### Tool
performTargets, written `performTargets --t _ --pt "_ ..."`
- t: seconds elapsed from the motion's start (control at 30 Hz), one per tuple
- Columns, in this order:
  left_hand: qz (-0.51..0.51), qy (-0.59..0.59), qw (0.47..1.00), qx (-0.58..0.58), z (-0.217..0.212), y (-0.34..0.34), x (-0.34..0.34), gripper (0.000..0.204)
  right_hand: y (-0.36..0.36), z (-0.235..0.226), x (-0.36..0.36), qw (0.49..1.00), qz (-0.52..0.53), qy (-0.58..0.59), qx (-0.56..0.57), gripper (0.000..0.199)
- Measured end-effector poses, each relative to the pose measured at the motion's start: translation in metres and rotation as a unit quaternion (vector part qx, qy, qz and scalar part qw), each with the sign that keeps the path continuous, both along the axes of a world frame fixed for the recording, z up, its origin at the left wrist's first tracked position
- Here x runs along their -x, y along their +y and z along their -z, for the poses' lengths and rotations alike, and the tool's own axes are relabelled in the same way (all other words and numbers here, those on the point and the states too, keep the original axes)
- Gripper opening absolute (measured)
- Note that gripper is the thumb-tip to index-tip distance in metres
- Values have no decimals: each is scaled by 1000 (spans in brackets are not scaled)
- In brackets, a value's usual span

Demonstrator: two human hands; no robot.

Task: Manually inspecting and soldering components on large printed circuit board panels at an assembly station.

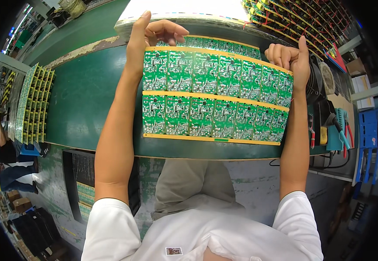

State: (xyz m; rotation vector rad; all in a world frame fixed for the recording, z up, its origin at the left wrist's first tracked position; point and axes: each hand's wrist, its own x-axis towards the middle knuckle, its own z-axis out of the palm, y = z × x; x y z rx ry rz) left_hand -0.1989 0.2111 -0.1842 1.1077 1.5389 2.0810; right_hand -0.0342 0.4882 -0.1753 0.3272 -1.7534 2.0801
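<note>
A wide panel of green circuit boards (204, 98) with yellow edge strips faces me, tilted, over the front of the green bench. My left hand (150, 37) is at its upper left corner, the heel of the palm against the edge. That thumb points up and the fingers curve loosely over the top. At the upper right corner my right hand (290, 61) bears on the edge, its fingers curled in and partly hidden behind the panel. Both hands hold the panel between them. Behind it, a second green panel (237, 48) shows along its top strip.
Stacked boards with components (34, 104) stand on the green bench (89, 100) at left. More stacked boards with red wires (302, 21) rise at the far right, beside a white surface (184, 8). Pliers and cutters (345, 130) lie at right. A person (6, 152) is at far left.
</note>
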Motion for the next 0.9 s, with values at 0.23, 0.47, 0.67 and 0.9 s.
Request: performTargets --t 0.23,0.47,0.67,0.9 --pt "6 -10 1000 -2 0 -1 0 75 -5 -2 0 1000 0 -3 8 70" --pt "10 5 1000 -3 2 -1 3 75 -7 -1 0 1000 3 -3 15 70" --pt "2 7 1000 -4 4 -1 3 74 -7 -1 1 1000 2 -5 11 70" --pt "2 4 1000 10 3 -1 2 77 -9 -2 0 1000 -9 3 6 68"
